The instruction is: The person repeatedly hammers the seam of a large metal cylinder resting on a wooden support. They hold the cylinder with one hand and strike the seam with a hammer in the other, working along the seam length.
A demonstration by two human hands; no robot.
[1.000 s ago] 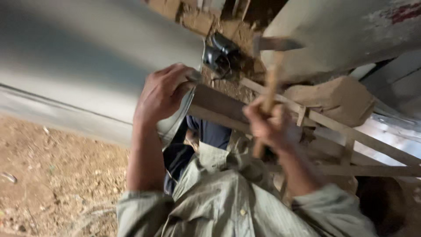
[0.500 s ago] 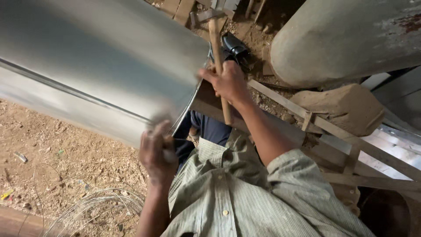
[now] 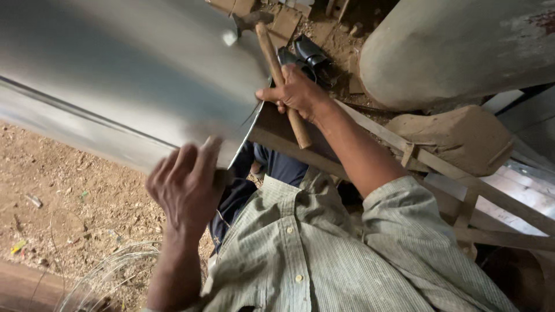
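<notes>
A large curved sheet of shiny metal (image 3: 127, 75) fills the upper left. My left hand (image 3: 188, 185) grips its near lower edge, fingers curled over the rim. My right hand (image 3: 295, 92) is closed around the wooden handle of a hammer (image 3: 277, 69), whose metal head points up against the sheet's right end. Under that end, a wooden bar (image 3: 289, 141) runs across. My striped green shirt fills the bottom centre.
Another big metal cylinder (image 3: 457, 46) lies at the upper right. Below it sit a tan block (image 3: 457, 136) and a frame of wooden slats (image 3: 491, 202). Dirt ground with debris lies at the left, with coiled wire (image 3: 110, 271) at the bottom left.
My right hand has swung the hammer from the right to the sheet's end. My left hand slid down the sheet's edge toward me.
</notes>
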